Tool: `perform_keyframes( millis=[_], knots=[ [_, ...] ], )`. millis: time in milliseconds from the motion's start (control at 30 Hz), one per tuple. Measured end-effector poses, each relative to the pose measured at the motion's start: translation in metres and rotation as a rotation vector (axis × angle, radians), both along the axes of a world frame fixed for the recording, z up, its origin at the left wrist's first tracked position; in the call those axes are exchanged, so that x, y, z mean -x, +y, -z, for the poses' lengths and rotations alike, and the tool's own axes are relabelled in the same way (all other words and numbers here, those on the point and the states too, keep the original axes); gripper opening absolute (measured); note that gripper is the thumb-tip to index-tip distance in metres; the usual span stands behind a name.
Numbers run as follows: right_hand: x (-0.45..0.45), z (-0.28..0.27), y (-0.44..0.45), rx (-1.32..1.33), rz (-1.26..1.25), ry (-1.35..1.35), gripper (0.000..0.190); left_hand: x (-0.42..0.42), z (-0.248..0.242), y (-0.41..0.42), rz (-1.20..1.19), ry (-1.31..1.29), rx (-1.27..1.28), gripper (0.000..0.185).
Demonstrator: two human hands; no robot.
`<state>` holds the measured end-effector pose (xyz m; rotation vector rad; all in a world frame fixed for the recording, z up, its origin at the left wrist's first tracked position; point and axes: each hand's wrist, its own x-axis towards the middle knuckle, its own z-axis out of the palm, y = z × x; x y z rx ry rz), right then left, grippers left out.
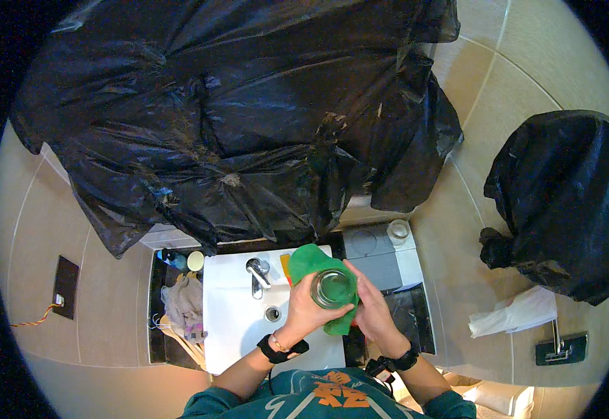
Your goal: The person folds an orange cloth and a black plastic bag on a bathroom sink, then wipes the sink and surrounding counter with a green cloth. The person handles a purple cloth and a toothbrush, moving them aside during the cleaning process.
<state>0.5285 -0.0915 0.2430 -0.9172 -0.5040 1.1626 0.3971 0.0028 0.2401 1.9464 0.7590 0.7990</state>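
Observation:
A clear glass jar (pixel 334 288), its round rim facing up, is held above the right part of the white sink. My left hand (pixel 307 309) grips the jar on its near left side, thumb along the rim. Between the jar and my right hand (pixel 375 311) is a green cloth (pixel 307 262), which drapes behind the jar and hangs below it. My right hand presses the cloth against the jar's right side. Part of an orange and yellow item (pixel 285 266) shows behind the cloth; what it is I cannot tell.
A chrome faucet (pixel 257 273) and drain (pixel 273 314) are in the sink. Left are a crumpled grey cloth (pixel 182 304), wooden hangers (pixel 186 343) and a round-lidded container (pixel 196 261). A grey and white box (pixel 372 256) with a glass jar (pixel 398 230) stands right. Black plastic sheeting (pixel 262 120) hangs behind.

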Motion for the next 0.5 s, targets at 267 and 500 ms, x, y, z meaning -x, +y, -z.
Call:
perform_keyframes(
  millis=[267, 500],
  knots=[
    [-0.006, -0.004, -0.006, -0.037, -0.158, 0.22, 0.031, 0.004, 0.0, 0.02, 0.395, -0.365, 0.319, 0.104],
    [0.015, -0.012, -0.018, -0.068, -0.082, -0.378, 0.034, 0.011, -0.012, 0.016, 0.254, -0.448, 0.546, 0.052]
  ],
)
